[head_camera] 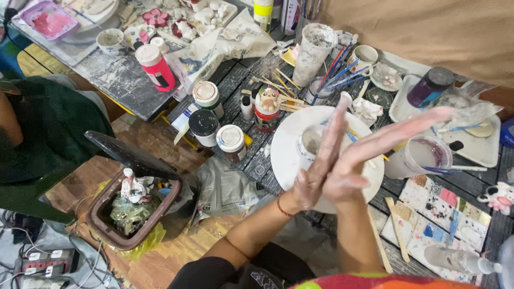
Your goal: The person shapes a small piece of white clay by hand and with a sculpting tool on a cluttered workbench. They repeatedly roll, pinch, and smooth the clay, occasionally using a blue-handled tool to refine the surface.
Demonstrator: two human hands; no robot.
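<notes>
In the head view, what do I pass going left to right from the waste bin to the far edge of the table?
Brown open-lidded waste bin → black-capped paint jar → pressed-together left hand and right hand over the round white turntable → clear plastic rinse cup → purple jar → small cow figurine.

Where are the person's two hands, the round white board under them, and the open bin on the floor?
left hand [316,171], head view, back of hand
right hand [364,155], head view, palm side
round white board [286,144], head view, bare left part
bin [101,222], head view, brown rim
</notes>
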